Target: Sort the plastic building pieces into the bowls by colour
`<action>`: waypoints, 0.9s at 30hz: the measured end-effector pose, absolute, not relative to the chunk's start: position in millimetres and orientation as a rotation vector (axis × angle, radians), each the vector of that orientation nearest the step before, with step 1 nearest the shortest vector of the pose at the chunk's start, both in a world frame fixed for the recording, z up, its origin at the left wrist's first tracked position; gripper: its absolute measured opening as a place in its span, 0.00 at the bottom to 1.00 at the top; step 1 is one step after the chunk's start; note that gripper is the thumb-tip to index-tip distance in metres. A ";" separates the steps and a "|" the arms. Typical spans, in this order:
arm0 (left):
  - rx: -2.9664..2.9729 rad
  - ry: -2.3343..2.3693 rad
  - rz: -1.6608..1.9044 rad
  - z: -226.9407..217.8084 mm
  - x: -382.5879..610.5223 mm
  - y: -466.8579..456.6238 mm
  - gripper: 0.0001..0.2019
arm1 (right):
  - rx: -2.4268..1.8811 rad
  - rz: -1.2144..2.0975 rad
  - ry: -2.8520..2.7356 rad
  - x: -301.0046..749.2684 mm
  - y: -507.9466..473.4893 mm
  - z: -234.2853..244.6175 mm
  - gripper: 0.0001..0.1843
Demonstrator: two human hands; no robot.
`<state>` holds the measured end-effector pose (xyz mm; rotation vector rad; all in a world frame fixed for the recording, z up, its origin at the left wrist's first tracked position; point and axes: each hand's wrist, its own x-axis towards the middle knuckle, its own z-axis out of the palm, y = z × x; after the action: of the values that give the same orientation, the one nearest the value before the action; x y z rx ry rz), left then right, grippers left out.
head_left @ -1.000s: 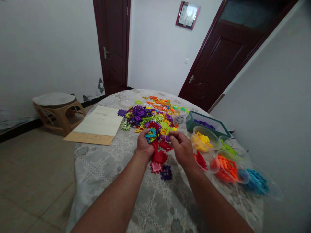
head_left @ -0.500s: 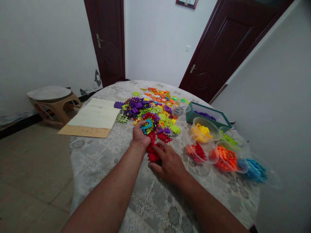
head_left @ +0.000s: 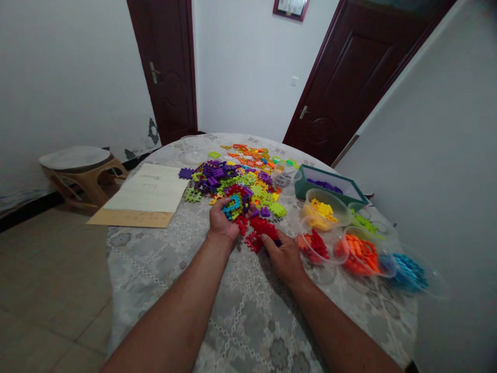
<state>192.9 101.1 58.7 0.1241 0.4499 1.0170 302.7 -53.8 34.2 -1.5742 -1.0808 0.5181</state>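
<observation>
A heap of coloured plastic building pieces [head_left: 243,178] lies spread over the round table [head_left: 252,316]. My left hand [head_left: 221,221] sits at the heap's near edge, fingers curled round a cluster of blue and green pieces [head_left: 234,205]. Just to its right, my right hand [head_left: 285,258] rests on the cloth with its fingers closed over a small group of red pieces [head_left: 261,232]. Clear bowls stand at the right: one with red pieces [head_left: 319,246], one with yellow [head_left: 325,208], one with orange [head_left: 361,255], one with blue [head_left: 409,273].
A teal box [head_left: 330,186] with purple pieces stands behind the bowls. A paper sheet on a brown envelope [head_left: 143,199] lies at the table's left. A low stool [head_left: 79,171] stands on the floor at left. Two dark doors and a white wall are beyond.
My right hand has pushed the red pieces away from me and to the right, toward the bowl of red pieces. My left hand stayed on the blue and green cluster.
</observation>
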 end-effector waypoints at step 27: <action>0.368 0.390 0.867 48.0 211.5 74.0 0.20 | -1.411 0.910 -0.798 286.9 -51.3 35.5 0.23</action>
<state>211.5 74.0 48.0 0.3684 0.3900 0.8669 286.9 -51.3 35.5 -1.4106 -0.7976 0.9104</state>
